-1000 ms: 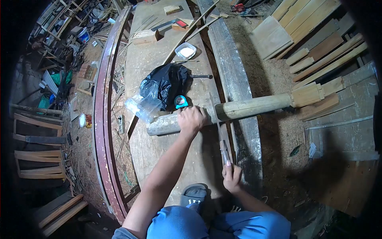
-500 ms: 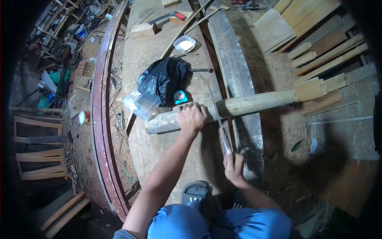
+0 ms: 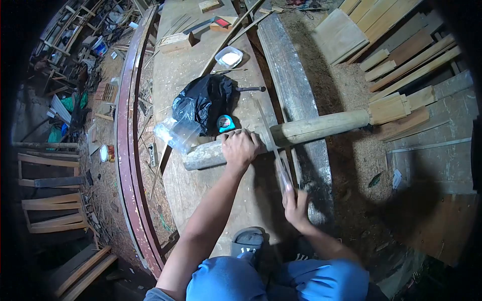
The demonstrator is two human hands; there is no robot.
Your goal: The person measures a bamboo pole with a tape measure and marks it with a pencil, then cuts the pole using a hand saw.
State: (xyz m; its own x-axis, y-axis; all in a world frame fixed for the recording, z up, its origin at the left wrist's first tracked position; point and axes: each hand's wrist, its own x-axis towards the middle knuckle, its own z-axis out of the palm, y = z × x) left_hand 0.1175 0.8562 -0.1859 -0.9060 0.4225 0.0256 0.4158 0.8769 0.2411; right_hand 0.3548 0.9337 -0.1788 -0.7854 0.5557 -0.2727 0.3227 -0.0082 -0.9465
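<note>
Pressing down on the log (image 3: 321,126), I have the left hand (image 3: 240,149) half curled over its top, fingers bent, palm against the wood. Right hand (image 3: 296,206) closed tight round the handle of the saw (image 3: 264,118), thin flat blade lying across the log just right of the left hand. Bench (image 3: 188,198) beneath: pale flat board, scuffed and speckled. Alongside it, a weathered grey beam (image 3: 288,75), grain coarse; log spans both and overhangs to the right. Crumpled glossy black bag (image 3: 198,103) and filmy clear bag (image 3: 175,134) beyond the left part; rounded blue tape (image 3: 225,123) near my knuckles. Log itself: round, long, grey and mottled at left, smoother greenish-tan at right.
</note>
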